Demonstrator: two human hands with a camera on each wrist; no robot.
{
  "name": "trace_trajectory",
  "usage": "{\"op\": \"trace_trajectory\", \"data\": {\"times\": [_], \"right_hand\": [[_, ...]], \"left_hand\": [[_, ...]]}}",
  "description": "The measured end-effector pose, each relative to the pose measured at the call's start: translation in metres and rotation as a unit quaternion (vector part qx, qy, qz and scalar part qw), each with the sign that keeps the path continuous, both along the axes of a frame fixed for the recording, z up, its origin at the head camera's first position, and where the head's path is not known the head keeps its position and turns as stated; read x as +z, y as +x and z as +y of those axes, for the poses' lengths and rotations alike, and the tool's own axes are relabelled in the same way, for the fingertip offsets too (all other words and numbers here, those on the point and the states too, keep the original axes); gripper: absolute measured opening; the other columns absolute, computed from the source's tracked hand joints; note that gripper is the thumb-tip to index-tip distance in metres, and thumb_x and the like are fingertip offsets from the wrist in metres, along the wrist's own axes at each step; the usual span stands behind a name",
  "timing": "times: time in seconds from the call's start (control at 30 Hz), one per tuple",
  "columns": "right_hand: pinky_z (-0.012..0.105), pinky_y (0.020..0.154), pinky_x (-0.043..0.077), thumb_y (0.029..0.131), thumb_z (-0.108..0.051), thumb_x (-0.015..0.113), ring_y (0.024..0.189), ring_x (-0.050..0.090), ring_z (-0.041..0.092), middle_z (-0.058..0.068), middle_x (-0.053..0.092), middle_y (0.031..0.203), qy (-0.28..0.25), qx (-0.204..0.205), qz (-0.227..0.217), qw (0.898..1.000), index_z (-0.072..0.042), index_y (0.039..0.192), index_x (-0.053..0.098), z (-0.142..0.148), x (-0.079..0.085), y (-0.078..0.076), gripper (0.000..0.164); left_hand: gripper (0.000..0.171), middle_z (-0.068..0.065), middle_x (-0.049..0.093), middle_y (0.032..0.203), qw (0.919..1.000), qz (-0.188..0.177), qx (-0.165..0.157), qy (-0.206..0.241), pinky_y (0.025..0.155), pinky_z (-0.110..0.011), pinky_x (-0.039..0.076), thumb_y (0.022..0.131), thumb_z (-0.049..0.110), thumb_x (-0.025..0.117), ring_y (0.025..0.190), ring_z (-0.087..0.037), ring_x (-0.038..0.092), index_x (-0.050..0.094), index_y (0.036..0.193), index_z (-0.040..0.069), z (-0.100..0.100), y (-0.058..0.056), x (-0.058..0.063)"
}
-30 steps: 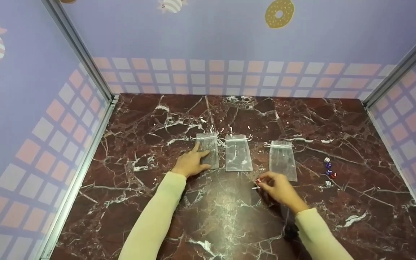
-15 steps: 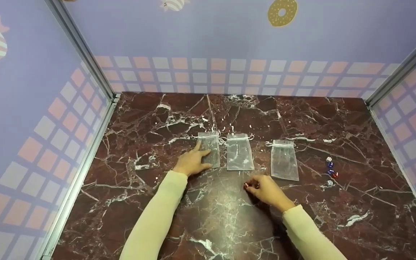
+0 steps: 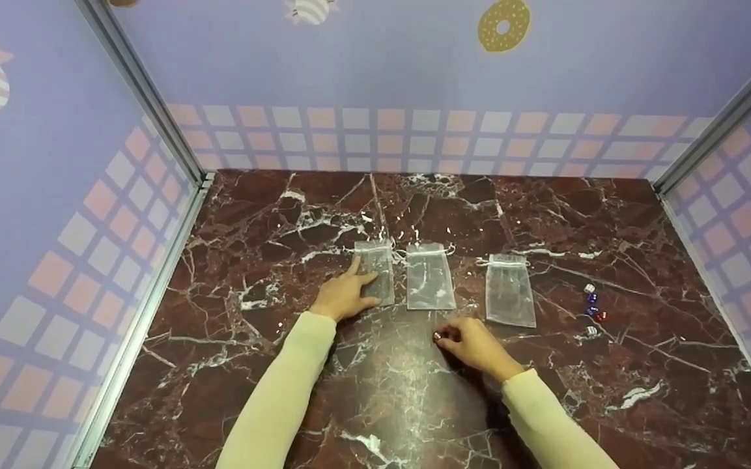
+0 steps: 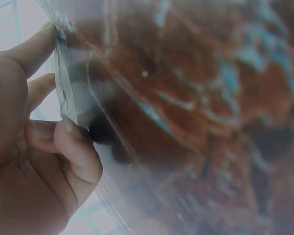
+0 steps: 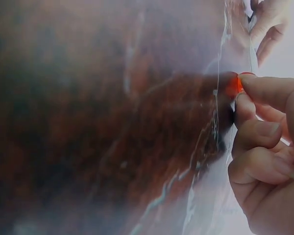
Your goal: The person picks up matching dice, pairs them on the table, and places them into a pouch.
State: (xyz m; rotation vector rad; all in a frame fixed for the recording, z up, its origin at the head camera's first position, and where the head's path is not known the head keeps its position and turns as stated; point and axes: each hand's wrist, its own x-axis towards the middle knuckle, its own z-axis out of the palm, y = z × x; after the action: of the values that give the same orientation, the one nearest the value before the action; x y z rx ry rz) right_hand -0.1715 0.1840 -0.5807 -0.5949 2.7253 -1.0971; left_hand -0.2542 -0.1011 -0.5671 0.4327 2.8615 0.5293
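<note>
My left hand (image 3: pixel 342 294) rests with spread fingers on the left edge of a sheer white drawstring pouch (image 3: pixel 383 283). In the left wrist view, its fingertips (image 4: pixel 73 128) touch down along the tabletop side. Between thumb and forefinger, my right hand (image 3: pixel 476 344) pinches a small red die (image 5: pixel 239 83), low over the table or touching it; I cannot tell which. In the head view that die (image 3: pixel 438 336) is mostly covered by the fingers. A second pouch (image 3: pixel 430 283) lies flat beside the first, and a third pouch (image 3: pixel 509 296) lies further right, behind the right hand.
Several dice lie in a loose column at the right: a white die (image 3: pixel 590 288), blue dice (image 3: pixel 592 298), a red die (image 3: pixel 602 316) and another white die (image 3: pixel 592 331). Patterned panels (image 3: pixel 375 78) wall the dark red marbled table (image 3: pixel 375 404) at the back and sides.
My right hand has moved left with the red die, from near the third pouch to a spot in front of the middle one. The left hand has stayed on its pouch.
</note>
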Motion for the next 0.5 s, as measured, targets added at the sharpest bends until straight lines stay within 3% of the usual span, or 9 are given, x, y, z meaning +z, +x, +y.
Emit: {"op": "trace_trajectory", "data": {"times": [0.27,0.4,0.5], "right_hand": [[0.028,0.058,0.049,0.085,-0.007,0.076,0.064,0.054,0.010,-0.004,0.062,0.075,-0.011,-0.013,-0.007,1.000,-0.003,0.105,0.073,-0.001,0.000,-0.002,0.020],[0.027,0.055,0.050,0.085,-0.008,0.076,0.064,0.056,0.012,-0.002,0.062,0.078,-0.045,-0.001,-0.025,0.999,-0.002,0.114,0.069,0.006,0.003,-0.003,0.030],[0.026,0.056,0.052,0.085,-0.005,0.075,0.067,0.059,0.014,0.002,0.066,0.084,-0.075,-0.017,-0.028,0.997,-0.001,0.116,0.068,0.023,0.007,-0.006,0.031]], "left_hand": [[0.068,-0.017,0.018,0.161,1.0000,-0.003,0.001,-0.001,0.090,-0.059,0.048,0.086,0.051,0.071,0.116,-0.048,0.056,0.051,0.146,0.027,0.000,0.002,-0.002],[0.068,-0.017,0.018,0.161,1.0000,-0.004,0.003,-0.002,0.092,-0.059,0.047,0.086,0.052,0.071,0.117,-0.048,0.055,0.051,0.146,0.027,-0.001,0.002,-0.001],[0.069,-0.016,0.017,0.161,1.0000,-0.006,0.001,-0.002,0.095,-0.060,0.045,0.086,0.052,0.071,0.119,-0.048,0.053,0.050,0.146,0.026,0.000,0.002,0.000]]}}
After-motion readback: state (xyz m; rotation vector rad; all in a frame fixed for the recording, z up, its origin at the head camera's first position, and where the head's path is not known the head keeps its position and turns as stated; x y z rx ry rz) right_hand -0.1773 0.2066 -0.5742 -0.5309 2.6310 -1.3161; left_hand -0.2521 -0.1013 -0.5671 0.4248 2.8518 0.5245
